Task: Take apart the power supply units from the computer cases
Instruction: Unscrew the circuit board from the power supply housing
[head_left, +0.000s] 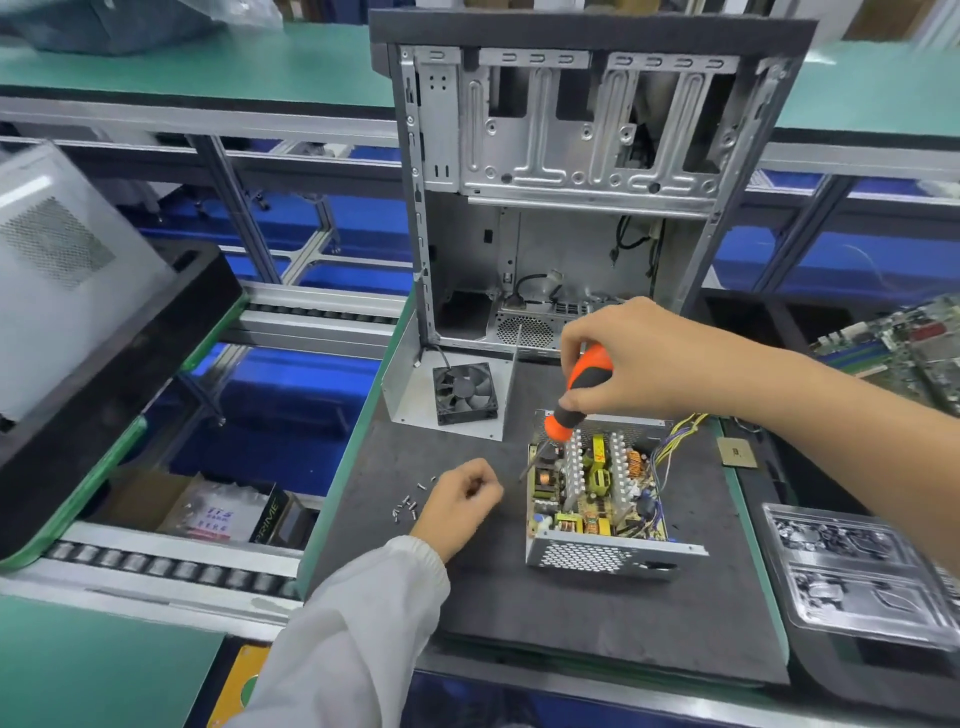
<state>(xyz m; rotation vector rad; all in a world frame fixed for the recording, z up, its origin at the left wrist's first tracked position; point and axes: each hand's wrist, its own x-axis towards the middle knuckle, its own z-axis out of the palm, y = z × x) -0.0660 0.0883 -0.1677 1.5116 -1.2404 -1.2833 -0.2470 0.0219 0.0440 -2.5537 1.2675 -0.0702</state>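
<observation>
Right hand (631, 358) gripping orange screwdriver (579, 392) w/ tip in open PSU (597, 491), left hand (460, 501) curled beside loose screws (408, 504) on table (467, 613), contents unclear.

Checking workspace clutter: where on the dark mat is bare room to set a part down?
Free: the mat between the power supply and the near edge. Crowded: loose screws beside the left hand, the fan, and the right hand holding the screwdriver.

white elastic-cuffed left sleeve (363, 613), right forearm (831, 400) bare
</observation>
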